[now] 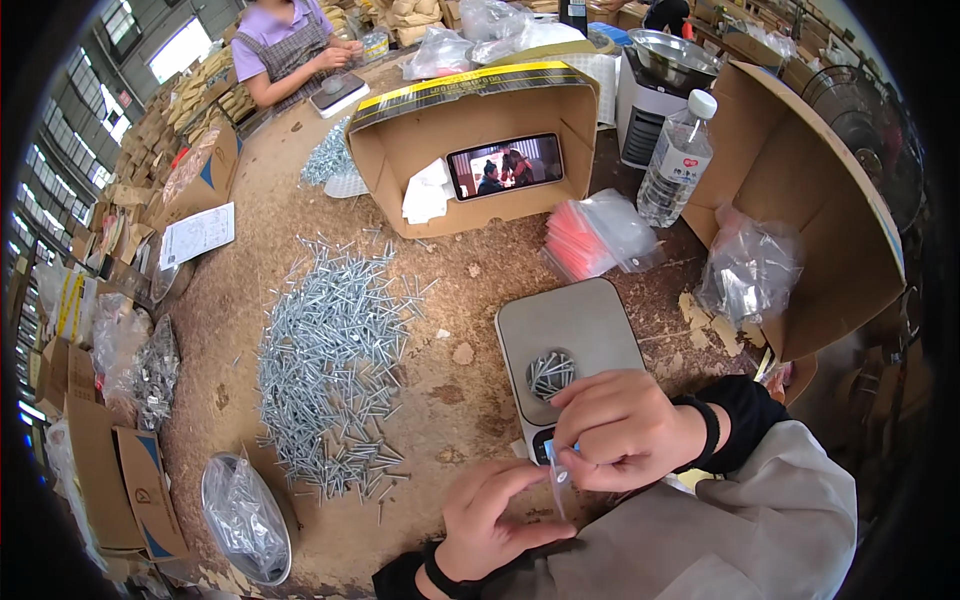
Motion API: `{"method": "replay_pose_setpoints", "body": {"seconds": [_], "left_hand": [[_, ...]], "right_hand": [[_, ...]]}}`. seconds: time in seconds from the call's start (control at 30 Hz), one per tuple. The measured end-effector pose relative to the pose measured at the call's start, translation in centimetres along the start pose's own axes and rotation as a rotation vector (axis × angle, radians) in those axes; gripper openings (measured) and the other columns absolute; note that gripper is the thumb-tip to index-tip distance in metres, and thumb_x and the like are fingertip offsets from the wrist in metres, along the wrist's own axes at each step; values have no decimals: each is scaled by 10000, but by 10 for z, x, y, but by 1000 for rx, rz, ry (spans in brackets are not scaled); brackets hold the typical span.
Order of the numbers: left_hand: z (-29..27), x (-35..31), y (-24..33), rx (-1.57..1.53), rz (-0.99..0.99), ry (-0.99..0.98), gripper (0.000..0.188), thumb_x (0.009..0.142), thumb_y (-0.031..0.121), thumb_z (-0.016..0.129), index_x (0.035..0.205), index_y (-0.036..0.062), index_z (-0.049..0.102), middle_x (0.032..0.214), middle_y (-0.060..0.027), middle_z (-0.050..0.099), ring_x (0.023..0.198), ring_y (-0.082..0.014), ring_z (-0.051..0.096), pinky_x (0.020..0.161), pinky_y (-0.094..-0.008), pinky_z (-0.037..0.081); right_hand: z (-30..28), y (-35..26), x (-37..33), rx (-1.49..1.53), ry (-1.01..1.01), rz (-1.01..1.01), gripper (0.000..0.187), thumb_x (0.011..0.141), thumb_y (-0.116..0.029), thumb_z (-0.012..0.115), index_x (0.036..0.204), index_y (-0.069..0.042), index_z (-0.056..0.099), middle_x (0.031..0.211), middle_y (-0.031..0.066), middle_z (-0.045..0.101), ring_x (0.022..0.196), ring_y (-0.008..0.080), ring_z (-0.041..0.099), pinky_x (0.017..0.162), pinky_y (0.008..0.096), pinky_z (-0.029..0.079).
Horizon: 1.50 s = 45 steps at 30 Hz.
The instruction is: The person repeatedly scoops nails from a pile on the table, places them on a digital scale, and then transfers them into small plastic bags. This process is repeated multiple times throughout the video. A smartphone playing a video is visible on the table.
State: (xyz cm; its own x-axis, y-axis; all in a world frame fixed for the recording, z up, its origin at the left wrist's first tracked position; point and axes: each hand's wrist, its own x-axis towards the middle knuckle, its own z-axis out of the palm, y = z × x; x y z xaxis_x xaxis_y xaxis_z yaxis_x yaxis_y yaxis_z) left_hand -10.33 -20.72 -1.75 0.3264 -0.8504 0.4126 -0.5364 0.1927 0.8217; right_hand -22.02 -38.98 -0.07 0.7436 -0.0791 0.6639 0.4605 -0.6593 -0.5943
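A small clear plastic bag (560,488) is held between my two hands, in front of the digital scale. My right hand (630,428) pinches its upper part with curled fingers. My left hand (495,515) has thumb and forefinger curved around the bag's lower part, touching it. Just beyond them is the grey-topped scale (590,315), partly covered by my right hand. A small round dish (535,366) with several silver screws (552,375) rests on its plate. To the left spreads a large loose pile of silver screws (335,370).
An open cardboard box (400,140) holds a phone (507,166). Red-and-clear plastic bags (590,235), a water bottle (677,160) and another carton (800,200) stand right. A metal bowl (285,510) with plastic bags lies near left. Another person (285,50) works at the far left.
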Motion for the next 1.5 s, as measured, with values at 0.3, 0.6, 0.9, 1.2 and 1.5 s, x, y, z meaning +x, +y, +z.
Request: {"method": "replay_pose_setpoints", "body": {"seconds": [0.3, 0.6, 0.9, 1.2, 1.5], "left_hand": [[4, -2, -8, -68, -36, -13, 209, 816, 47, 783, 992, 3, 679, 830, -103, 676, 667, -232, 632, 597, -302, 484], [6, -1, -8, -184, -121, -73, 270, 824, 96, 783, 1051, 5, 668, 831, -74, 644, 690, -170, 599, 607, -285, 460], [9, -6, -12, -151, -86, -56, 186, 865, 56, 747, 1026, 2, 671, 809, -58, 646, 643, -144, 574, 601, -255, 456], [8, -13, -12, -388, -239, -91, 79, 900, 69, 720, 925, 19, 665, 778, -39, 641, 637, -135, 596, 582, -255, 452], [4, -21, -20, -587, -258, -109, 253, 984, 238, 661, 861, 19, 631, 810, -16, 612, 713, -108, 572, 638, -255, 446]], "right_hand": [[0, 1, -9, -108, 12, -43, 218, 736, -117, 767, 691, -85, 557, 680, 40, 520, 582, 265, 560, 544, 363, 459], [-1, -2, -8, -341, -15, -113, 215, 710, -153, 751, 713, -98, 543, 694, 28, 493, 604, 225, 560, 566, 336, 450], [6, -2, -11, -501, -48, -199, 251, 764, -95, 754, 645, -95, 533, 655, 5, 481, 581, 183, 540, 589, 316, 493], [1, -9, 0, -399, 6, -228, 200, 825, -169, 699, 1010, -93, 682, 1111, 72, 640, 996, 251, 645, 793, 359, 549], [3, -5, -4, -244, -94, -373, 191, 800, -141, 676, 958, -37, 649, 1177, 149, 602, 1240, 346, 542, 1042, 491, 484]]}}
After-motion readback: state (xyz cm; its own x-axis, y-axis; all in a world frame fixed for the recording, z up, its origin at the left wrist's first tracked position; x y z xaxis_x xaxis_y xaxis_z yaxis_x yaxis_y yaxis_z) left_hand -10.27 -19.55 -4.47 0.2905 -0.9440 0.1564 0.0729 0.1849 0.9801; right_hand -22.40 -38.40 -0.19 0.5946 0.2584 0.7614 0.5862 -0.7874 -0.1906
